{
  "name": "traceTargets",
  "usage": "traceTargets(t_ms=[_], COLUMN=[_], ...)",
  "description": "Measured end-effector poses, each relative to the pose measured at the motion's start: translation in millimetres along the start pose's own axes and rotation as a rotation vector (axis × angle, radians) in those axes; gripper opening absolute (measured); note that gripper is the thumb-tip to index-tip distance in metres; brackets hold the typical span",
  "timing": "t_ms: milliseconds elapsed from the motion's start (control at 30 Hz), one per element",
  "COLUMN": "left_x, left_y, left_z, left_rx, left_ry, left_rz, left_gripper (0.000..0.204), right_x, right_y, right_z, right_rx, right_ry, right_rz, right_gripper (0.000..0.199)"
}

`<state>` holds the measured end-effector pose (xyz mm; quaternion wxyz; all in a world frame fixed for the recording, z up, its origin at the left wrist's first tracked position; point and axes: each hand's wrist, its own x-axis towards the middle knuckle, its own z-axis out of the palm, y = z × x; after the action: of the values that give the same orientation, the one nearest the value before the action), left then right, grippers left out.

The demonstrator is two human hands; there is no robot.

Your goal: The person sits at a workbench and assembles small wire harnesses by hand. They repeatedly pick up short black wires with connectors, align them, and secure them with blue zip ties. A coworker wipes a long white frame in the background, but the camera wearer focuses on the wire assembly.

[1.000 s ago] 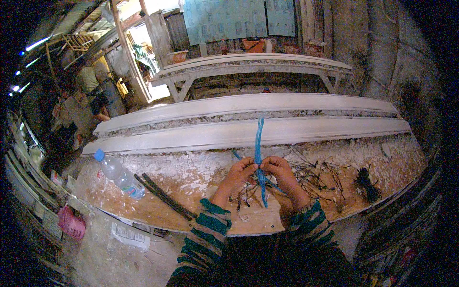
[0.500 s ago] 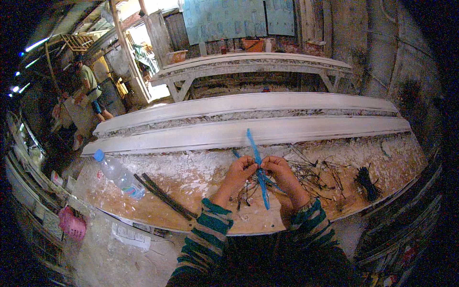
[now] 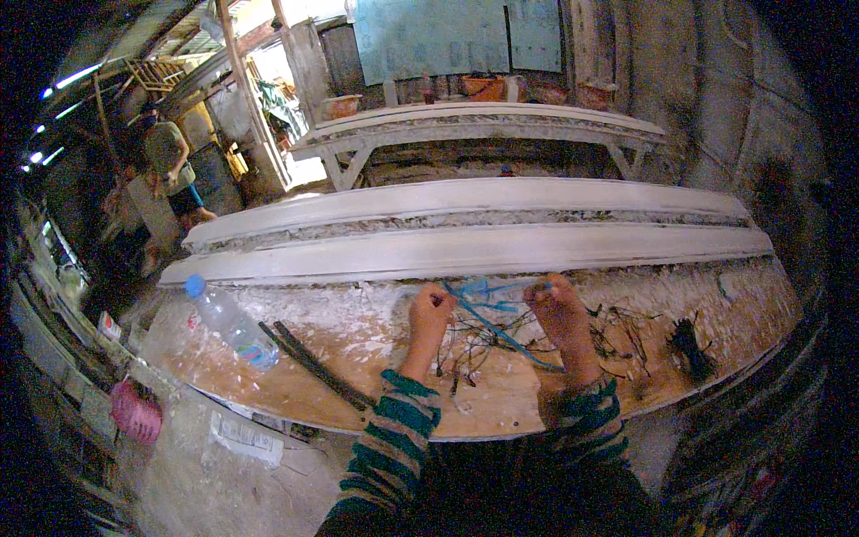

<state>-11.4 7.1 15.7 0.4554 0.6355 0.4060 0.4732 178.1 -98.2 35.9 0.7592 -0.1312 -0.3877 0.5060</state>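
A thin blue plastic strip (image 3: 508, 339) stretches across the gap between my hands, above the tabletop. My left hand (image 3: 428, 318) is closed in a pinch at its left end. My right hand (image 3: 565, 324) is closed too, fingertips curled at the strip's other side and slightly smeared by motion. One length of the strip slants down toward my right wrist; the part between the hands is blurred. Beneath and around my hands lie tangled thin dark strands (image 3: 626, 338), like wire or twine.
Two long white moulded lengths (image 3: 483, 252) lie across the worktable (image 3: 412, 421). A plastic bottle (image 3: 234, 327) and dark rods (image 3: 313, 362) are at left, a dark bundle (image 3: 691, 347) at right. Beyond stand a white bench (image 3: 483, 125) and, far left, a person (image 3: 168, 152).
My hands were together at the middle of the blue strip; now they have moved apart, left and right. The strip now runs between them. The view has shifted slightly.
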Motion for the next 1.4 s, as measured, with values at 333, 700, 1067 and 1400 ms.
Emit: traceTargets(t_ms=[333,700,1067,1400], left_x=[30.2,29.8,10.9,-19.0], left_y=[-42.3,-21.7,16.3,21.4], left_z=[-54.8,-47.0,-43.1,12.7], left_rx=[-1.022,-1.090,-0.948,-0.246], left_ry=[0.465,0.295,-0.157,-0.597], left_rz=[-0.071,0.013,-0.077,0.055], left_gripper=[0.008,0.006,0.010,0.024], right_x=[-3.1,-2.8,-0.2,-2.9], right_y=[-29.7,1.4,25.4,20.3], right_z=[9.7,5.2,6.3,24.1], right_rx=[0.502,-0.706,-1.145,-0.451], right_ry=[-0.181,-0.107,-0.030,0.054], right_rz=[-0.070,0.289,0.244,0.192], right_gripper=[0.008,0.012,0.024,0.059])
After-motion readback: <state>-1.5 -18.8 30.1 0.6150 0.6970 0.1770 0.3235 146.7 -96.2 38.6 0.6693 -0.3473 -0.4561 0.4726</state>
